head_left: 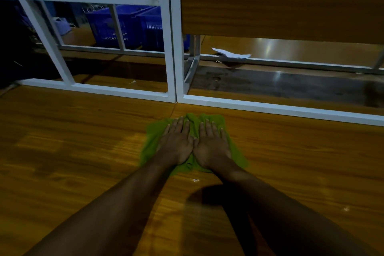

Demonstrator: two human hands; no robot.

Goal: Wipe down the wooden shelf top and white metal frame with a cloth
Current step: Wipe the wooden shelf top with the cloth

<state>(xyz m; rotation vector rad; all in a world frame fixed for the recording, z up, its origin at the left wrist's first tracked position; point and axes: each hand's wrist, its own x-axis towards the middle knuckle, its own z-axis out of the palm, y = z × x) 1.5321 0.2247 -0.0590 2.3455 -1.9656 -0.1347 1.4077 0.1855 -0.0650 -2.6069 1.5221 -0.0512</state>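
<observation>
Head view: one green cloth [151, 145] under two hands, left hand [176, 144] and right hand [212, 145], fingers [180, 125] straight, flat.

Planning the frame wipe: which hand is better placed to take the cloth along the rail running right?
Probably the right hand: it presses flat on the right half of the cloth, nearer that rail; the left hand would have to cross it.

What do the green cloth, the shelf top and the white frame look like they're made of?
Green cloth: soft fabric with a matt look; it bunches into folds.
Shelf top: wood or wood-look laminate with a glossy finish; grain lines and light reflections show, but whether it is solid wood is unclear.
White frame: probably square metal tubing with a smooth white coating; its edges are straight and sharp.
</observation>
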